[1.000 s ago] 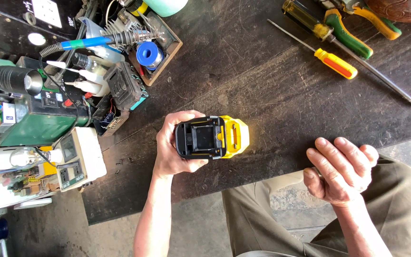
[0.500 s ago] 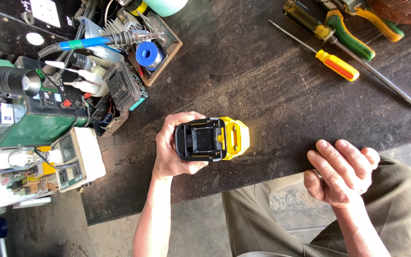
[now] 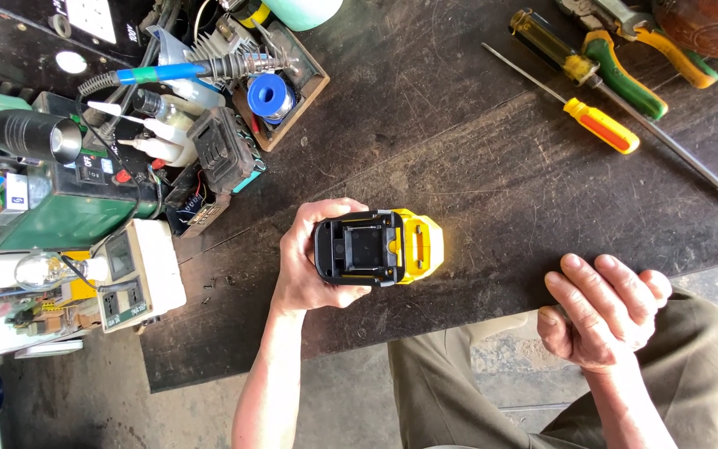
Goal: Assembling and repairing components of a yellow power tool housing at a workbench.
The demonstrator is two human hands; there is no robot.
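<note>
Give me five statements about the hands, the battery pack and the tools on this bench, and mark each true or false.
1. The left hand grips the black and yellow battery pack. True.
2. The right hand holds a screwdriver. False: it rests loosely curled at the bench edge, holding no tool.
3. The orange-handled screwdriver lies on the bench. True.
4. The battery pack sits inside the wooden tray. False: it is on the bare bench, clear of the tray.
5. The blue solder spool sits beside the right hand. False: it lies in the tray, far left.
</note>
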